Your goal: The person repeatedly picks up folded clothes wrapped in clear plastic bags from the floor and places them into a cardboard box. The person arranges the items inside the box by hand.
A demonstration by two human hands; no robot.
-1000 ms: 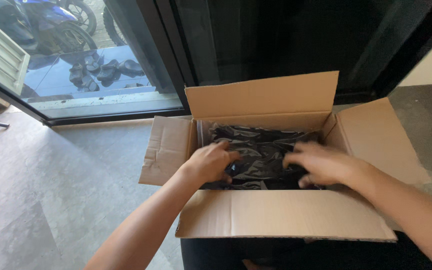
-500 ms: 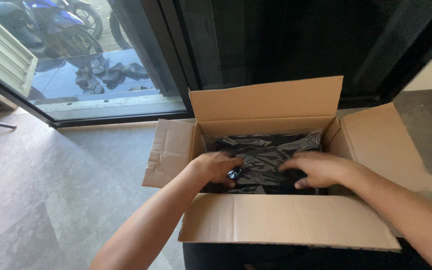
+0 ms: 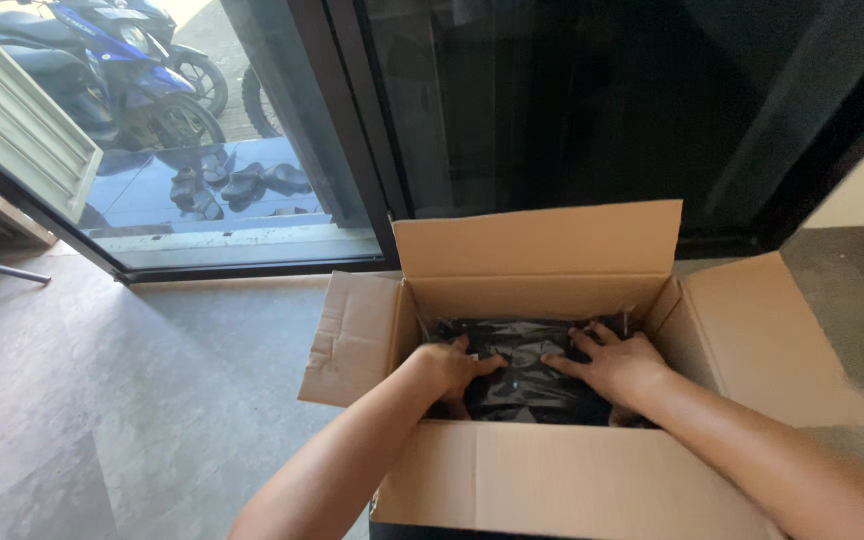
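Crinkled glossy black plastic [image 3: 527,375] fills the brown cardboard box [image 3: 552,480]; left hand [image 3: 449,368] and right hand [image 3: 617,365] press it, each grip spread.

An open cardboard box [image 3: 572,480] sits on grey floor [image 3: 132,400].

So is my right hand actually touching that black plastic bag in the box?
Touching. The head view shows the right hand lying flat on the black plastic bag inside the cardboard box, fingers spread on the plastic with no gap showing.
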